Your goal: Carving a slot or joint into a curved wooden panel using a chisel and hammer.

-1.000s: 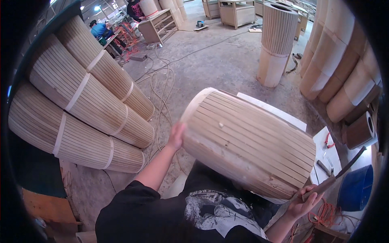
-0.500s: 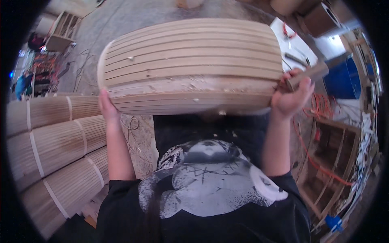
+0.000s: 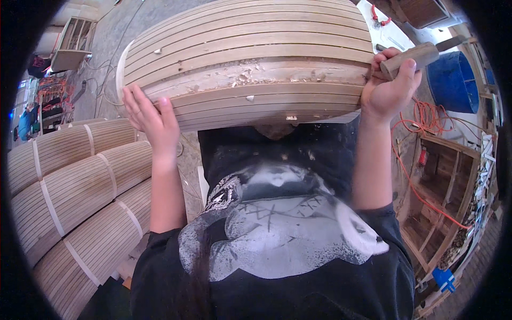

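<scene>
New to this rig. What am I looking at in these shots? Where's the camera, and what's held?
No robot here: a person works bare-handed. Every picture comes from one fisheye camera on that person's head, looking down, so straight edges bend and the corners go dark.

Across the front of the person lies a slatted wooden cylinder. A rough, recessed strip runs along it, with wood chips on top. The left hand lies open against its left end. The right hand, by the right end, grips a wooden-handled tool with a flat blade.

Around: banded slatted cylinders at left; red-handled pliers, a blue drum and orange cord at right.
</scene>
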The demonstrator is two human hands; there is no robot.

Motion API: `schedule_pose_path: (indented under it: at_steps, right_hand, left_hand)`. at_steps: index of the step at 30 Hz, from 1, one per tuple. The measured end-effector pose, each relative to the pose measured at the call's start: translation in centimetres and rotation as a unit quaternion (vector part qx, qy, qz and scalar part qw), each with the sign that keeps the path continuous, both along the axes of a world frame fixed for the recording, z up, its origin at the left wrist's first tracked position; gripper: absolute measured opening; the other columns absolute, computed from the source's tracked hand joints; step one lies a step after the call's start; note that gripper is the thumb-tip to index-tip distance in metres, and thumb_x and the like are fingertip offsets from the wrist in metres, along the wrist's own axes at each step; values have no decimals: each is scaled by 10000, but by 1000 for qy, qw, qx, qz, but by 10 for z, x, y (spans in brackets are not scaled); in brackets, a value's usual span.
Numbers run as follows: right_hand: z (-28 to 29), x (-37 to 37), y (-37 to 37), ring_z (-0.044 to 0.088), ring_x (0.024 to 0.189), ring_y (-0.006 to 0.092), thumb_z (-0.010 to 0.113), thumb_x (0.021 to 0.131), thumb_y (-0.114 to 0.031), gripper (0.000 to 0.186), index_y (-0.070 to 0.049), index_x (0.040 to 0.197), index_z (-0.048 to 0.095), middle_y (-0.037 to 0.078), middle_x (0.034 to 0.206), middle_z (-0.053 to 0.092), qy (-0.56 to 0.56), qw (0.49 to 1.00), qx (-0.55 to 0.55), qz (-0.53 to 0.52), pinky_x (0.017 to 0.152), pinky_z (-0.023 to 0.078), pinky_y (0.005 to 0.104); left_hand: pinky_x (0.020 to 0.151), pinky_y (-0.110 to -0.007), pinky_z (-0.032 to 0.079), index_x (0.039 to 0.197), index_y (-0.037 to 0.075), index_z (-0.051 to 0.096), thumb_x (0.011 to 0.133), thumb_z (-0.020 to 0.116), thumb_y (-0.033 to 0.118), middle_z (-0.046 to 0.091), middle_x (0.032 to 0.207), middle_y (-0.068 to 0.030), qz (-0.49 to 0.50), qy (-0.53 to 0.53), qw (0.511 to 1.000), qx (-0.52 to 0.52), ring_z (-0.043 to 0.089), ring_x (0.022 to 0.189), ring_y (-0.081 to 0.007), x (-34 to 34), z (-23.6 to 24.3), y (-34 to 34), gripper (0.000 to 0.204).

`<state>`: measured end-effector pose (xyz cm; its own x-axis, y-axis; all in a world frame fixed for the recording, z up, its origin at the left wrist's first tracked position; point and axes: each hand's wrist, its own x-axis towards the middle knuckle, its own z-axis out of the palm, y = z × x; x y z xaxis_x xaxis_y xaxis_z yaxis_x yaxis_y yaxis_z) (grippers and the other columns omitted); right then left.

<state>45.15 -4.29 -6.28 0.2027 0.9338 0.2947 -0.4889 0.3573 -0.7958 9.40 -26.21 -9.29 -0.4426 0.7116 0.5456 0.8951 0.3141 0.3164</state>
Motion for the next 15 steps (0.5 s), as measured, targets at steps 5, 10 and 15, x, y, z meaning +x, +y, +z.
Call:
schedule_pose_path:
  at_steps: [5,10,15]
  right_hand:
    - [1,-4,-4,627,723,202,547,1019,-311,360,-61,1200,361,136,937,633,-12,1000,5,-27,649,535,320]
    - [-1,6,4,609,731,185,550,1017,-331,340,-48,1165,432,111,918,629,98,991,-77,40,660,515,318]
    - [-51,26,19,591,723,162,583,1002,-300,242,-91,1103,514,52,877,594,104,945,-308,-19,599,496,301]
  left_hand:
    - [1201,-579,70,1527,58,367,984,540,363,271,1621,-206,25,-23,999,-34,146,1519,-422,25,11,8,646]
    - [1200,-544,158,1411,97,549,946,611,326,403,1567,-158,-152,43,987,11,257,1484,-400,15,61,72,522]
    - [1191,-496,229,1400,123,575,983,560,366,451,1544,-139,-147,122,968,-163,364,1451,-334,24,74,153,483]
